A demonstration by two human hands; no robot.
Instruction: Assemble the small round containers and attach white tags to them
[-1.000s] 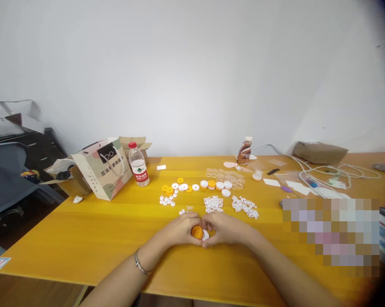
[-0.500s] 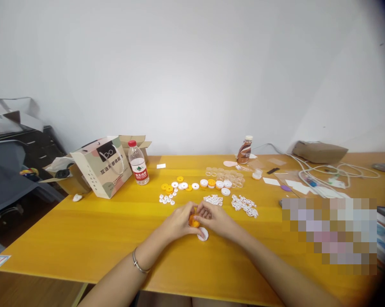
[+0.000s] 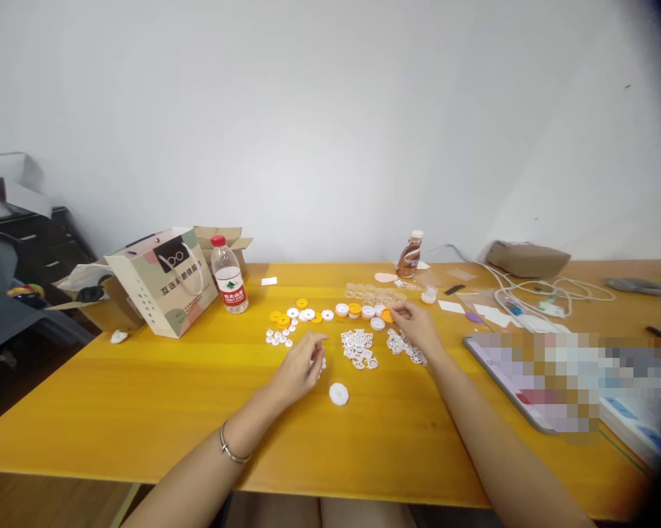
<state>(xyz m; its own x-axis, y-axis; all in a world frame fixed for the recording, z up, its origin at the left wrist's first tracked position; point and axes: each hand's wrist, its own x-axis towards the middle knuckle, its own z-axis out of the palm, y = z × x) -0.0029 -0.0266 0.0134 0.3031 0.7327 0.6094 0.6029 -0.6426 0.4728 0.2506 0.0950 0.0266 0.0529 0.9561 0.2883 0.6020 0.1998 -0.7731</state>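
Cardboard and glossy paper sit at the far left, where a printed gift bag [image 3: 163,282] stands beside a clear plastic water bottle [image 3: 229,275] with a red cap. Further along the smooth yellow table [image 3: 143,411], flat round discs [image 3: 303,315] in orange and white lie in a loose row. The left hand [image 3: 300,367] rests with fingers loosely curled over small white pieces; whether it grips any I cannot tell. A white ring-shaped disc [image 3: 338,394] lies alone just right of it, where half a second ago both hands met over it. The right hand [image 3: 415,326] has since reached out, pinching an orange disc [image 3: 386,315] between its fingertips.
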